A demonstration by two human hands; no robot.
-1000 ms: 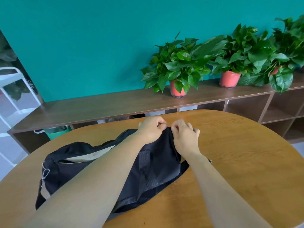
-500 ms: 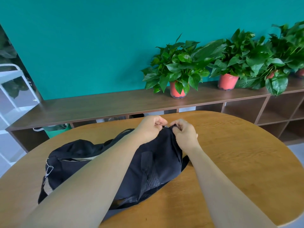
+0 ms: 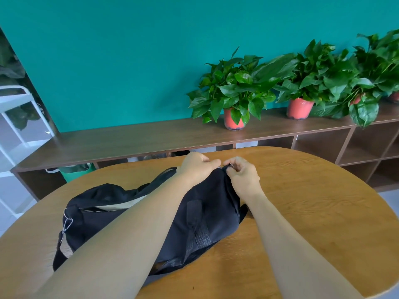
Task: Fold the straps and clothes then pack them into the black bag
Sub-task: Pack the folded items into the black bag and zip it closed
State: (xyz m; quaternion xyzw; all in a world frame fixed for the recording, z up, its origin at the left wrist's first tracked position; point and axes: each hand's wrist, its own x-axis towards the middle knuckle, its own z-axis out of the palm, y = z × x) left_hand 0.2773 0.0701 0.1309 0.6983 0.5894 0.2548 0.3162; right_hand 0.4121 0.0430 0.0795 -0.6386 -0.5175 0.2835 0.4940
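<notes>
Black bag (image 3: 207,212) on the table (image 3: 313,212), trailing toward the viewer from the grip. Its far end is pinched by the left hand (image 3: 197,167). Just beside, a metal pull (image 3: 230,165) is newly pinched by the right hand (image 3: 243,176). Closing is judged begun.

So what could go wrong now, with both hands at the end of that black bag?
The beige cloth showing in the open mouth of the black fabric bag could snag in the zip if it is drawn shut. The right hand pinches only a small metal pull; it may slip while the left hand grips the fabric.
</notes>
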